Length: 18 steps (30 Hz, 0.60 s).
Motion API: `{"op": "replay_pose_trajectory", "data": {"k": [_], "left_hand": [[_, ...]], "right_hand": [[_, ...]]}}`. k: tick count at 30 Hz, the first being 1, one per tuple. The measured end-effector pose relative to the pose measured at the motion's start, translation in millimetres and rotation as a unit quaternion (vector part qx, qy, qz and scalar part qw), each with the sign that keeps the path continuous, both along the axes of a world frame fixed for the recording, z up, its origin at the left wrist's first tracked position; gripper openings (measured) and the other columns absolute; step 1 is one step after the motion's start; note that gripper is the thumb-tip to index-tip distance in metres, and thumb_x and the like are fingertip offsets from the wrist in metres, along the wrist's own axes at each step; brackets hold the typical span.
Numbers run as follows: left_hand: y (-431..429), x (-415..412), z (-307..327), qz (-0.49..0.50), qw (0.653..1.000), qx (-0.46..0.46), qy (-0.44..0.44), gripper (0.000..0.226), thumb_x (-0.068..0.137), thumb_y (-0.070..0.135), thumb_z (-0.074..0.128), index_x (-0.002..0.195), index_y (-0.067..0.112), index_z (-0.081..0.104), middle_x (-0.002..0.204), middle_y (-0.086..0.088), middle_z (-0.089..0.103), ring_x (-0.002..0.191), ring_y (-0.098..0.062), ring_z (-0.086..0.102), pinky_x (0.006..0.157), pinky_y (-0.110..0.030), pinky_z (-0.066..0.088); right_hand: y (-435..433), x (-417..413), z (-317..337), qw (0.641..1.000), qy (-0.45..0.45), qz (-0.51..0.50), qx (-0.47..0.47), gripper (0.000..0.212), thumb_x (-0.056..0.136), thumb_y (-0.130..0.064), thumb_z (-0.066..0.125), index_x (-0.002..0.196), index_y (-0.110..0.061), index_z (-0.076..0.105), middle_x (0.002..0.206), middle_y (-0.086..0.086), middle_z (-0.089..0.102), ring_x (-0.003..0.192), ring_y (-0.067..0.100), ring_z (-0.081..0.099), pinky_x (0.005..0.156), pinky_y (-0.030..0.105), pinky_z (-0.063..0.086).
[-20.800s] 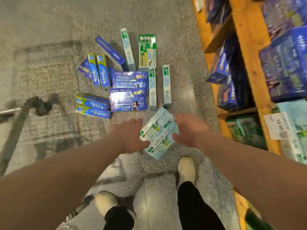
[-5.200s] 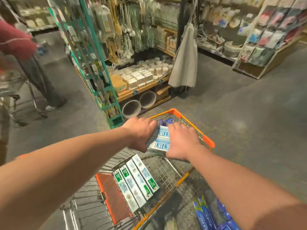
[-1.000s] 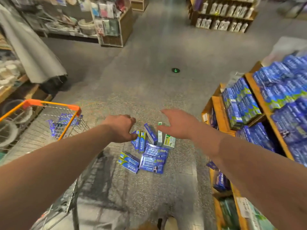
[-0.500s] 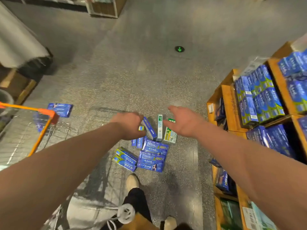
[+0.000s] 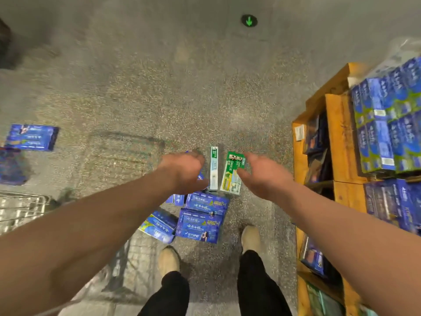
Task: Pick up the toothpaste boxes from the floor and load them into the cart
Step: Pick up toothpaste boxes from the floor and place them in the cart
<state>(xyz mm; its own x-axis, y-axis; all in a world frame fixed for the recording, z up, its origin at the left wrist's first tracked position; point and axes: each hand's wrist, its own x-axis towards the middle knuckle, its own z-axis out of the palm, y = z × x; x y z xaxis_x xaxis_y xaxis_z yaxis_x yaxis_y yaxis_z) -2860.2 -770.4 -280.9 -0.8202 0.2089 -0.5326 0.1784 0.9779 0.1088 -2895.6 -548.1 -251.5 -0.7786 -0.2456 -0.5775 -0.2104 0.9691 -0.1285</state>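
Note:
Several toothpaste boxes lie on the grey floor in front of my feet. A green-and-white box (image 5: 232,174) and a slim white box (image 5: 214,169) lie side by side at the far end of the pile. Nearer me are blue boxes (image 5: 200,222) and a blue-green pair (image 5: 158,225). My left hand (image 5: 185,171) hovers over the pile's left side with fingers curled, holding nothing and hiding some blue boxes. My right hand (image 5: 262,174) is spread open just right of the green box. The cart (image 5: 21,207) shows only as wire mesh at the left edge.
Wooden shelves (image 5: 339,142) stacked with blue boxes stand close on the right. One blue box (image 5: 32,137) lies apart on the floor at far left. A green arrow marker (image 5: 249,20) sits on the floor ahead. My two shoes (image 5: 168,261) stand just behind the pile.
My view has tilted down and closer to the floor. Both hands have lowered toward the far end of the pile. The cart has slid almost out of view on the left.

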Motion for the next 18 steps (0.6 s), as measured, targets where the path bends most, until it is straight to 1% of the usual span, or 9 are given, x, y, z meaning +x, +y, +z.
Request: {"op": "replay_pose_trajectory", "data": {"k": [2, 4, 6, 9, 12, 15, 16, 18], "left_hand": [[12.4, -20.4, -43.8, 0.015, 1.0, 0.0, 0.004, 0.061, 0.094, 0.065, 0.049, 0.134, 0.018, 0.048, 0.131, -0.006, 0.056, 0.117, -0.028, 0.058, 0.088, -0.04, 0.048], [26.8, -39.8, -94.0, 0.03, 0.999, 0.004, 0.018, 0.061, 0.094, 0.063, 0.051, 0.133, 0.017, 0.05, 0.126, -0.007, 0.058, 0.113, -0.029, 0.06, 0.086, -0.039, 0.049], [42.2, -59.0, -148.3, 0.044, 0.999, 0.01, 0.017, 0.064, 0.093, 0.065, 0.05, 0.136, 0.017, 0.05, 0.128, -0.009, 0.06, 0.116, -0.029, 0.059, 0.087, -0.04, 0.05], [62.8, -85.1, -229.7, 0.062, 0.998, 0.015, 0.011, 0.06, 0.093, 0.062, 0.051, 0.13, 0.015, 0.054, 0.128, -0.01, 0.061, 0.118, -0.031, 0.058, 0.089, -0.041, 0.05], [79.8, -104.6, -305.1, 0.077, 0.997, 0.018, 0.004, 0.057, 0.095, 0.059, 0.05, 0.128, 0.013, 0.052, 0.126, -0.011, 0.06, 0.116, -0.033, 0.059, 0.088, -0.04, 0.047], [92.1, -120.7, -372.2, 0.119, 0.992, 0.047, -0.008, 0.051, 0.094, 0.055, 0.053, 0.123, 0.014, 0.051, 0.121, -0.012, 0.058, 0.113, -0.034, 0.058, 0.093, -0.043, 0.049], [94.9, -125.7, -392.5, 0.131, 0.99, 0.051, -0.014, 0.05, 0.093, 0.054, 0.055, 0.123, 0.014, 0.051, 0.122, -0.012, 0.057, 0.113, -0.034, 0.057, 0.095, -0.044, 0.05], [99.7, -133.5, -426.7, 0.153, 0.987, 0.051, -0.016, 0.053, 0.092, 0.052, 0.058, 0.125, 0.012, 0.05, 0.124, -0.012, 0.055, 0.115, -0.035, 0.055, 0.096, -0.046, 0.05]], "right_hand": [[4.2, -24.5, -45.7, 1.0, -0.02, -0.013, 0.006, 0.063, 0.105, -0.05, 0.042, 0.157, -0.019, 0.025, 0.157, 0.009, 0.043, 0.139, 0.031, 0.047, 0.113, 0.048, 0.042], [12.4, -48.0, -94.6, 1.0, -0.023, -0.002, 0.01, 0.06, 0.106, -0.047, 0.044, 0.154, -0.014, 0.03, 0.149, 0.013, 0.051, 0.131, 0.031, 0.053, 0.107, 0.044, 0.046], [23.1, -68.5, -151.1, 1.0, -0.015, 0.01, 0.007, 0.057, 0.106, -0.046, 0.043, 0.15, -0.011, 0.035, 0.141, 0.015, 0.057, 0.124, 0.031, 0.057, 0.099, 0.043, 0.049], [37.1, -93.1, -242.6, 1.0, -0.003, 0.005, 0.008, 0.054, 0.106, -0.045, 0.043, 0.145, -0.009, 0.041, 0.138, 0.017, 0.057, 0.125, 0.035, 0.056, 0.1, 0.045, 0.048], [48.7, -111.1, -336.3, 1.0, -0.013, -0.025, -0.001, 0.047, 0.102, -0.045, 0.045, 0.134, -0.011, 0.052, 0.129, 0.013, 0.062, 0.118, 0.034, 0.059, 0.098, 0.043, 0.049], [61.0, -126.0, -426.7, 0.997, -0.02, -0.076, -0.011, 0.043, 0.091, -0.052, 0.042, 0.116, -0.02, 0.057, 0.112, 0.006, 0.064, 0.1, 0.028, 0.062, 0.088, 0.043, 0.053], [64.3, -130.3, -451.5, 0.996, -0.019, -0.087, -0.012, 0.041, 0.091, -0.051, 0.043, 0.113, -0.019, 0.056, 0.109, 0.006, 0.063, 0.096, 0.027, 0.061, 0.084, 0.041, 0.052], [70.0, -137.7, -493.8, 0.994, -0.026, -0.107, -0.011, 0.038, 0.097, -0.045, 0.048, 0.118, -0.014, 0.053, 0.111, 0.01, 0.06, 0.096, 0.028, 0.057, 0.081, 0.039, 0.049]]}}
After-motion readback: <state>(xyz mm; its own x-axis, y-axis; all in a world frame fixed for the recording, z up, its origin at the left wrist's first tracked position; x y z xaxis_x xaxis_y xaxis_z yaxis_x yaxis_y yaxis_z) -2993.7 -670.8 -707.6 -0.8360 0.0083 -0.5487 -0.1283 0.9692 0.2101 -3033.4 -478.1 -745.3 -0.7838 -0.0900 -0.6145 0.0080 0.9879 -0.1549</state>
